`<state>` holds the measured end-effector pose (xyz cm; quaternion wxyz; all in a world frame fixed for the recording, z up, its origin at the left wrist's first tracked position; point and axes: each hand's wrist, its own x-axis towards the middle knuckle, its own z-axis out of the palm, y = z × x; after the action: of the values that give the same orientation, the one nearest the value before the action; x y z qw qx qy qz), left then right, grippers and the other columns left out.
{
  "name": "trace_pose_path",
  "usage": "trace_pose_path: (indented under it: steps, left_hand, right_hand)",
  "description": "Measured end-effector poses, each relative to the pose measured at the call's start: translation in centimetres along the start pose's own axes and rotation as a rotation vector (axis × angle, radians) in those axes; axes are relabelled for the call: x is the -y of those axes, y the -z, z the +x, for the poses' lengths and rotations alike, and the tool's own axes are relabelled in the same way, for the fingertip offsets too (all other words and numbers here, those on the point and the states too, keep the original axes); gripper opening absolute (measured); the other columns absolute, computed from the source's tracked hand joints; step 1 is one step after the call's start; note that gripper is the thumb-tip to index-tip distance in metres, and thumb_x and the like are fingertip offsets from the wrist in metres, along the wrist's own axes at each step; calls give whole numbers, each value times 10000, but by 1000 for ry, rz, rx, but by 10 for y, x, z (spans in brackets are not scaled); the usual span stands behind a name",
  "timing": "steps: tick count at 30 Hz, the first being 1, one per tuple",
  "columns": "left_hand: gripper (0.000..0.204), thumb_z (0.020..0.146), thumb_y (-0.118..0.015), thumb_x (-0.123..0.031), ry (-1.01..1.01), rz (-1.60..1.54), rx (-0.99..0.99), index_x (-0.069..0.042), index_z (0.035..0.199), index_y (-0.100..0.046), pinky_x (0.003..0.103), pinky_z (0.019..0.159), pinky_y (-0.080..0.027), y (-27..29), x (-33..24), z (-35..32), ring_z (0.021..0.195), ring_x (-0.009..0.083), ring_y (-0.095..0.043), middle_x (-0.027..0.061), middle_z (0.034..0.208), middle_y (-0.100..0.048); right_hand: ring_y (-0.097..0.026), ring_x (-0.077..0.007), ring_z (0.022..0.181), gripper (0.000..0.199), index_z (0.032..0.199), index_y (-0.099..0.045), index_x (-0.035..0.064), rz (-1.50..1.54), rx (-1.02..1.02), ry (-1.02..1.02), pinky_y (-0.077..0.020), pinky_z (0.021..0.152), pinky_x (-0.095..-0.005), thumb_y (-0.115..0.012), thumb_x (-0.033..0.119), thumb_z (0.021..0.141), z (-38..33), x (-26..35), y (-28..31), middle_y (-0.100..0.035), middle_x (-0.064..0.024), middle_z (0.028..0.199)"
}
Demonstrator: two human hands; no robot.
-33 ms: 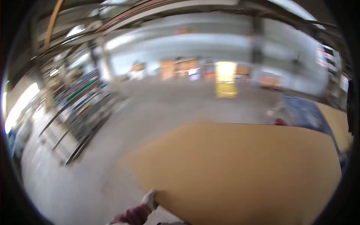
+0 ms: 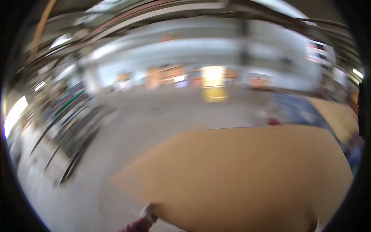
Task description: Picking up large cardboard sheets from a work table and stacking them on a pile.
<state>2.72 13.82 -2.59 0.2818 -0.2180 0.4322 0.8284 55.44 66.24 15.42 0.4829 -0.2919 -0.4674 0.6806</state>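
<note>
A big, flat brown board (image 2: 239, 174) fills most of the low middle and right of the view. The left hand (image 2: 149, 212) is at the board's near left edge, and its fingers look closed on that edge, though blur hides just how they bend. From the fingers, the board spreads far ahead and to the right, and one pointy corner sticks out ahead and to the left. A dark red sleeve (image 2: 136, 226) covers the left arm. Low on the right, a small pale bit shows by the board; one cannot tell if it is the right hand, or what its fingers do. Past the board's far right side are a blue sheet (image 2: 295, 110) and another brown board (image 2: 335, 118). A rack (image 2: 69, 129) with bars stands on the grey floor (image 2: 154, 112) at the left. Far off is a bright yellow thing (image 2: 215, 94).
</note>
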Motion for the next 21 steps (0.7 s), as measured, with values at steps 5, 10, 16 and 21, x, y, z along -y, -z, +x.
trace_pose_path:
  steps: [5,10,16,21]
  left_hand:
    - [218,894,-584,-238,104,46,144,-56,1006,-627,313,747,-520,43,5,-86,863,193,-631,35,931,-655]
    - [204,889,-591,-226,346,240,436,-55,996,-622,324,753,-521,51,41,-150,869,199,-632,40,925,-656]
    - [188,883,-598,-213,632,442,721,-55,984,-615,336,760,-523,107,130,-240,877,206,-633,45,918,-656]
    - [176,879,-605,-202,815,539,898,-54,975,-610,347,767,-525,192,196,-361,884,212,-633,50,913,-656]
  right_hand:
    - [-453,-54,570,186,877,-664,135,-500,-247,243,-364,477,-252,-582,296,920,-88,32,-13,-531,76,685]
    - [-544,-81,581,258,794,-685,13,-556,-516,263,-439,514,-275,-652,267,826,-337,185,-84,-601,1,666]
    - [-640,-217,724,156,919,-700,84,-851,-643,346,-503,662,-336,-616,184,833,-613,258,-89,-680,-72,813]
    - [-649,-226,730,211,1039,-639,104,-2075,-450,1234,-516,627,-335,-557,111,845,-851,328,-100,-677,-57,881]
